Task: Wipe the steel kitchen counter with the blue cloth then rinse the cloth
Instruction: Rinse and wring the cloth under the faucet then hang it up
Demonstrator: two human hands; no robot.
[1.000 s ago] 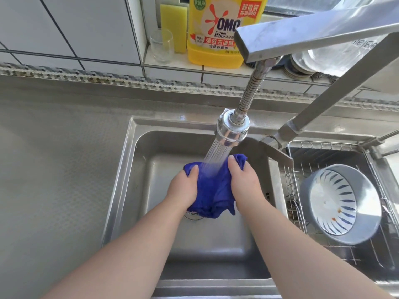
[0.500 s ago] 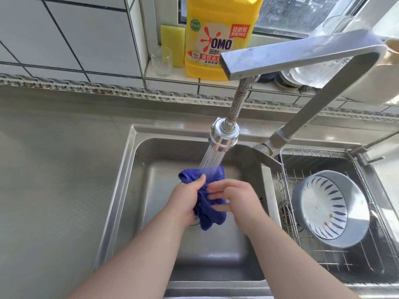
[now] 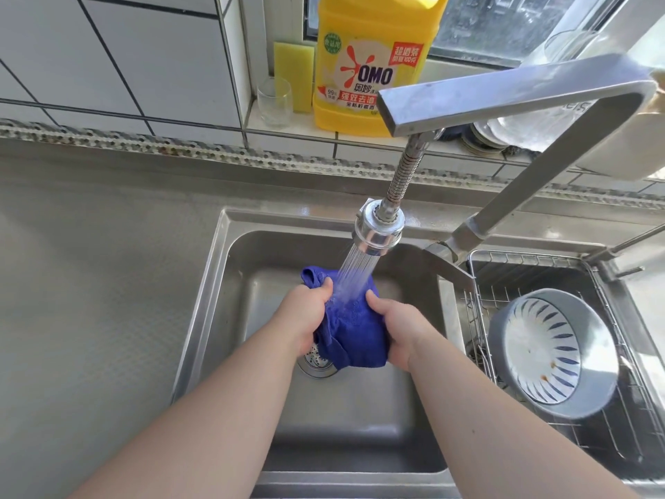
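Steel counter and sink below a tiled sill: the left hand and right hand each clench one side of the cloth, bunched between them over the basin under the spray head. To rinse well, the folds between the grips should probably be opened and kneaded under the stream, then wrung. Right of the grip, a rack holds one tilted bowl, empty except for small brown specks.

Yellow detergent bottle reads "OMO" (also "99%").
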